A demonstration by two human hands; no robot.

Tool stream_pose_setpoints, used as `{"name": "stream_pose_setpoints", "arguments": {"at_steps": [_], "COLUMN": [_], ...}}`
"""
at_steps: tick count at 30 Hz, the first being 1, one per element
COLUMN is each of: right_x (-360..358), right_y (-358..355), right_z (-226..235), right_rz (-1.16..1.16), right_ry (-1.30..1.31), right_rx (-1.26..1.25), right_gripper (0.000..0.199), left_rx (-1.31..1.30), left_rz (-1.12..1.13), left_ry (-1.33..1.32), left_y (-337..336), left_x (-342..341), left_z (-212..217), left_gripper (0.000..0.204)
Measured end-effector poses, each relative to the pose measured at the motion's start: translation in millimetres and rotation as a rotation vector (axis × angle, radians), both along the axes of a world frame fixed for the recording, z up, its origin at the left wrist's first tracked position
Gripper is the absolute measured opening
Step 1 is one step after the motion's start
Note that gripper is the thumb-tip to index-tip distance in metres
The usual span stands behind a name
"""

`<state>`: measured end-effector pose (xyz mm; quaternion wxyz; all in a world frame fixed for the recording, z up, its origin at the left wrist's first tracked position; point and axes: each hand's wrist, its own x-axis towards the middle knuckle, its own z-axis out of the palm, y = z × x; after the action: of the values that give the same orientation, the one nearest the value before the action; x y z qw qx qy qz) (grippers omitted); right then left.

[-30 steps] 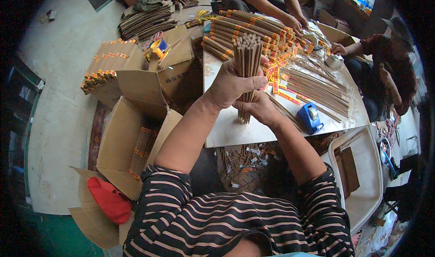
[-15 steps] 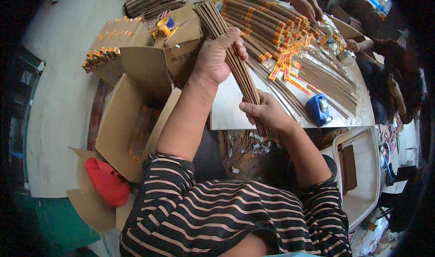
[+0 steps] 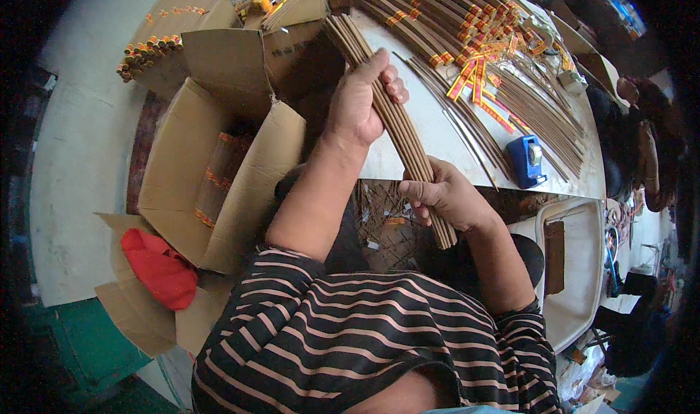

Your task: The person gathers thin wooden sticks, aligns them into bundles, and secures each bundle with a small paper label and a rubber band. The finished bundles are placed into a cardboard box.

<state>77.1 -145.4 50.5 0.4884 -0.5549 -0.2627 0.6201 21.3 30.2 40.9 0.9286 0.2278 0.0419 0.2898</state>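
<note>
A bundle of long brown incense sticks (image 3: 399,126) slants across the front of me, upper end to the left, lower end to the right. My left hand (image 3: 359,104) is wrapped round its upper part. Lower down, my right hand (image 3: 453,197) grips it with the thumb across the sticks. The lower tips poke out past that hand, over the table's front edge. On the white table (image 3: 383,160) lie loose sticks (image 3: 545,122), red-and-yellow paper strips (image 3: 477,86) and a blue tape dispenser (image 3: 523,164). Banded bundles (image 3: 437,16) are piled at the back.
An open cardboard box (image 3: 171,188) with banded bundles inside stands at my left, a red cloth (image 3: 157,268) on its flap. More bundles (image 3: 175,20) are stacked beyond it. A white tub (image 3: 594,268) is at right. Scraps (image 3: 386,224) litter the floor. Another person (image 3: 645,137) is at far right.
Both hands still hold the incense sticks. The lower end now reaches farther out below my right hand. The view has shifted, so the table and box appear higher.
</note>
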Motion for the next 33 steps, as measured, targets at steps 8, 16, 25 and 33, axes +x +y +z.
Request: {"name": "stream_pose_setpoints", "arguments": {"at_steps": [8,16,25,33], "right_x": [-4,0,-10,-11], "right_y": [10,10,7,0], "right_z": [-17,-20,-47,-20], "right_rz": [-0.022,0.012,-0.048,-0.011], "right_ry": [-0.021,0.352,-0.531,0.082], "right_rx": [-0.021,-0.124,-0.052,-0.124], "right_gripper": [0.024,0.021,0.022,0.018], "left_rx": [-0.024,-0.073,0.154,0.018], "left_rz": [-0.061,-0.108,0.18,-0.099], "left_ry": [0.049,-0.049,0.317,0.014], "left_y": [-8,1,-10,-6], "left_x": [1,-2,1,1], "left_z": [-28,-34,-34,-43], "left_gripper": [0.024,0.022,0.019,0.024]}}
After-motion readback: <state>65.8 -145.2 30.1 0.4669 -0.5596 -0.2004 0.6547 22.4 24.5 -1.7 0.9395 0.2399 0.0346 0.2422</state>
